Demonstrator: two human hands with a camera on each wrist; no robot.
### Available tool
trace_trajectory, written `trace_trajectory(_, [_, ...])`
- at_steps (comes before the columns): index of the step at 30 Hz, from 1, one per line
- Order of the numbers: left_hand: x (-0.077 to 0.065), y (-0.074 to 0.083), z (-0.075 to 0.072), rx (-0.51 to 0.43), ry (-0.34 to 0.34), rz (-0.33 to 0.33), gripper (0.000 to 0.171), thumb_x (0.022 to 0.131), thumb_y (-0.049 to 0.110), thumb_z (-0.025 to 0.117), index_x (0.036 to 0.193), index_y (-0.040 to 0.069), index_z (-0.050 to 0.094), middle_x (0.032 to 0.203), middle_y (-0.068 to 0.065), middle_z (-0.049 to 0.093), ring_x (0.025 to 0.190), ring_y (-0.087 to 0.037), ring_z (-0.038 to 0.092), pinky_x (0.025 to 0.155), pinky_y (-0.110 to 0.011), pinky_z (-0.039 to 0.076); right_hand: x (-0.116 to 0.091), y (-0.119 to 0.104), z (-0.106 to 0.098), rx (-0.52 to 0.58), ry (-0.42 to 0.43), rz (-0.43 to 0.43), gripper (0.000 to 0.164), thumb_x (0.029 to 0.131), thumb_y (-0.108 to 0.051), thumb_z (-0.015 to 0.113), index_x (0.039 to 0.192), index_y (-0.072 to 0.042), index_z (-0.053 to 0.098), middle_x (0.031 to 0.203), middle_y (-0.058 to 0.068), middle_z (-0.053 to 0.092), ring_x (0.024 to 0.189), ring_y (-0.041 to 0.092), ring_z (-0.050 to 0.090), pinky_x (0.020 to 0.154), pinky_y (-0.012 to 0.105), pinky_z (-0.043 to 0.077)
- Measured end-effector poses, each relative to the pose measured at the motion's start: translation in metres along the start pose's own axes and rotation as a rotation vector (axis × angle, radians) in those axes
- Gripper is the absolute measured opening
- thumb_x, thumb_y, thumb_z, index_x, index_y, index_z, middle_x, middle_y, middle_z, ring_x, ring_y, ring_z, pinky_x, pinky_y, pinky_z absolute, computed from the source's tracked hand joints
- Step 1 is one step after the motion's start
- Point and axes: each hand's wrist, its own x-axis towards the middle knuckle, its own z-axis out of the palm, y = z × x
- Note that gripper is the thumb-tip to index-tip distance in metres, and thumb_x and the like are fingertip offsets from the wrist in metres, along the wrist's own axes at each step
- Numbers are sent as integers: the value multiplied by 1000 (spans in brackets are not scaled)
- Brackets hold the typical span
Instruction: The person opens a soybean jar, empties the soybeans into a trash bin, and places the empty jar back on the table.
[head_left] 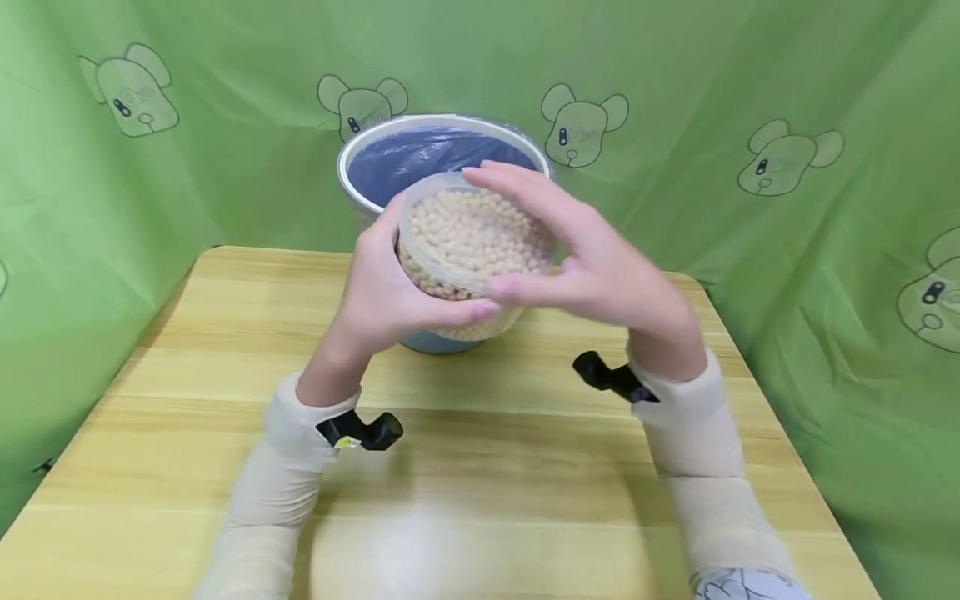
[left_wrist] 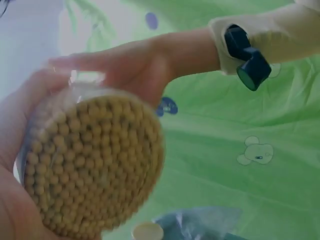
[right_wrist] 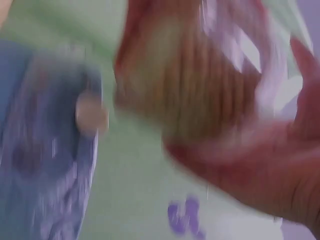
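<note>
A clear plastic jar [head_left: 480, 237] filled with small round beige beans is held up over the table, tilted so its top faces the head camera. My left hand [head_left: 378, 287] grips its side, the thumb lying along the near wall. Across the jar's top curves my right hand [head_left: 592, 250], thumb at the near rim and fingers at the far rim. In the left wrist view the bean-filled jar [left_wrist: 95, 165] shows its round bottom. The right wrist view is blurred, with the jar [right_wrist: 195, 75] beside my right hand [right_wrist: 250, 165].
Behind the jar stands a bin [head_left: 347, 171] with a white rim, a dark plastic liner [head_left: 405, 154] and a blue base [head_left: 442, 343]. It is on the wooden table [head_left: 487, 467]. A green curtain [head_left: 465, 50] with bear outlines surrounds the table's back and sides.
</note>
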Motion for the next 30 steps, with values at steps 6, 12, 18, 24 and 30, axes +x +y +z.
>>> trace_trajectory(6, [10, 0, 1, 5, -9, 40, 107, 52, 13, 95, 146, -3, 46, 139, -17, 60, 122, -20, 60, 110, -35, 50, 9, -7, 9, -81, 141, -37, 81, 66, -26, 91, 140, -13, 62, 150, 5, 56, 139, 18, 44, 116, 44, 38])
trace_trajectory(12, [16, -18, -6, -199, -131, 6, 118, 53, 55, 96, 140, -9, 48, 126, -22, 62, 112, -26, 63, 102, -40, 56, 28, 20, -6, 241, -13, -276, 75, 64, -13, 85, 132, 7, 61, 146, 20, 56, 142, 31, 45, 111, 42, 48])
trace_trajectory(18, [8, -26, -12, -226, -149, 39, 127, 54, 65, 92, 143, -12, 45, 133, -25, 59, 118, -24, 62, 110, -42, 51, 31, 44, -10, 425, 121, -275, 78, 71, -34, 83, 132, 9, 61, 143, 17, 61, 134, 35, 53, 103, 39, 51])
trace_trajectory(24, [-2, -19, -30, -249, -116, 95, 123, 55, 58, 95, 143, -13, 45, 141, -24, 57, 124, -26, 61, 114, -42, 48, 12, 78, -21, 342, 365, -178, 73, 76, -36, 81, 134, 4, 62, 141, 14, 63, 127, 32, 57, 104, 35, 51])
trace_trajectory(30, [-6, -18, -53, -318, -73, 97, 110, 52, 30, 99, 142, -9, 49, 138, -17, 61, 124, -30, 61, 114, -40, 49, -14, 118, -35, 168, 482, -18, 60, 79, -19, 72, 137, -3, 63, 139, 9, 65, 119, 25, 60, 97, 29, 51])
